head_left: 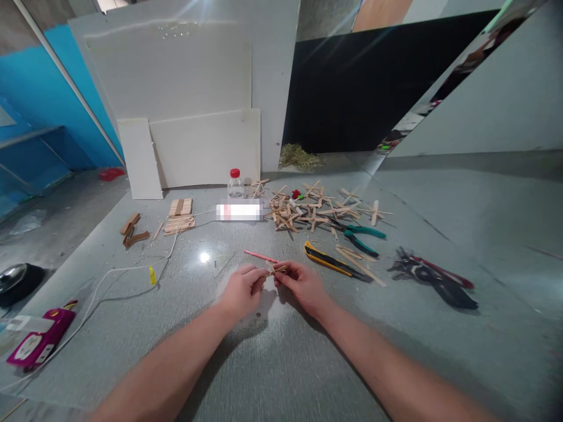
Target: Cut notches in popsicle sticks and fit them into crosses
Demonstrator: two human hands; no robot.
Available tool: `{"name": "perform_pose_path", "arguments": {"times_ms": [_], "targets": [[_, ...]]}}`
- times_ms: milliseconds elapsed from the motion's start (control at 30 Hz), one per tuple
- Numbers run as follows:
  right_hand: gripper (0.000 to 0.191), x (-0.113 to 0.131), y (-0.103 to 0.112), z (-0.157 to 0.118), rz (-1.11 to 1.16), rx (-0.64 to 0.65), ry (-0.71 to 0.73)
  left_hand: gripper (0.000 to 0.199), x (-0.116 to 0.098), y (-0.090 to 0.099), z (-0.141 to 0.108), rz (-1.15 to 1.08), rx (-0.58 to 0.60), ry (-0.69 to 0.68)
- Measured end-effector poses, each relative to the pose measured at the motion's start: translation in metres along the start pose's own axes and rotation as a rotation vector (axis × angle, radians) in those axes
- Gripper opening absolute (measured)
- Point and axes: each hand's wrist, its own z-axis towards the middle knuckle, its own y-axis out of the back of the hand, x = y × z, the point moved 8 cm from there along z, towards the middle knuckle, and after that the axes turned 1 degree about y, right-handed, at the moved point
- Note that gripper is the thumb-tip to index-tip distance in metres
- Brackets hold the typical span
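Observation:
Both hands meet near the middle of the grey table (246,375), low over its surface. My left hand (243,289) pinches small wooden sticks (273,271) from the left side. Fingers of my right hand (303,286) close on the same sticks from the right. The sticks look crossed, though the fingertips hide part of them. Just beyond the hands lies a pink pencil-like stick (260,255). A yellow and black cutter (336,262) rests to the right of my right hand, beside some loose wooden sticks (360,264).
Behind the hands is a heap of crossed wooden sticks (285,214), with green-handled pliers (363,234) at its right. A black tool (435,278) lies farther right. Stacked sticks (179,224), a red-capped bottle (236,184), a white cable (108,274) and a magenta power strip (41,340) are leftward.

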Motion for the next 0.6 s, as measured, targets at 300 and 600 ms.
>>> {"name": "perform_pose_path", "arguments": {"times_ms": [300, 600], "targets": [[0.026, 0.033, -0.007, -0.009, -0.191, -0.071, 0.195, 0.013, 0.002, 0.008, 0.004, -0.035, -0.071, -0.036], [0.019, 0.072, -0.007, -0.034, -0.497, -0.247, 0.516, 0.05, -0.009, 0.016, -0.003, -0.258, -0.113, -0.015]]}}
